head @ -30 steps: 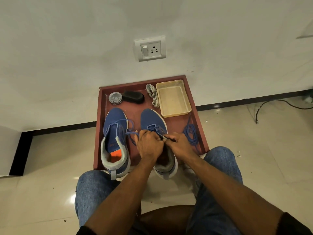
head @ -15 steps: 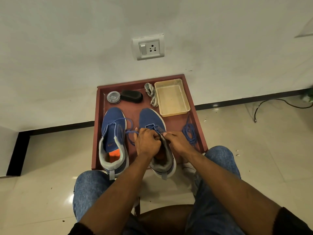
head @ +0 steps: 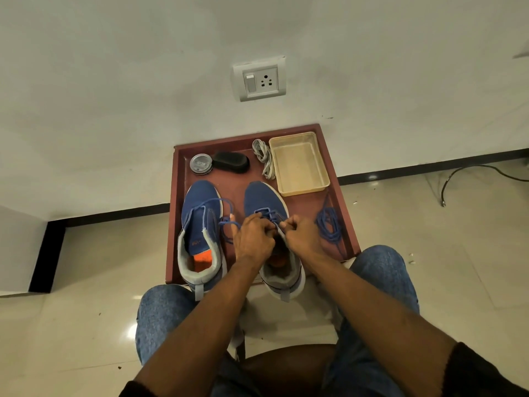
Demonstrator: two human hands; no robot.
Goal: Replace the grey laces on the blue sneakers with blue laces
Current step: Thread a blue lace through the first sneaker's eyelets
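Two blue sneakers stand side by side on a dark red tray (head: 340,196). The left sneaker (head: 200,224) has a blue lace threaded loosely, with its ends trailing to the right. Over the right sneaker (head: 262,197), my left hand (head: 253,239) and my right hand (head: 302,234) each pinch the blue lace (head: 267,214) at the eyelets, fingers curled. A loose blue lace (head: 329,224) lies coiled at the tray's right edge. The grey laces (head: 264,157) lie bundled at the back of the tray.
A beige plastic tub (head: 299,163) sits in the tray's back right corner. A round tin (head: 201,164) and a black brush (head: 231,161) lie at the back left. The tray stands against a white wall with a socket (head: 260,80). A black cable (head: 469,176) runs along the floor on the right.
Both hands have moved slightly toward the toe of the right sneaker and closer together, still working the blue lace. The shoes and tray items have not moved.
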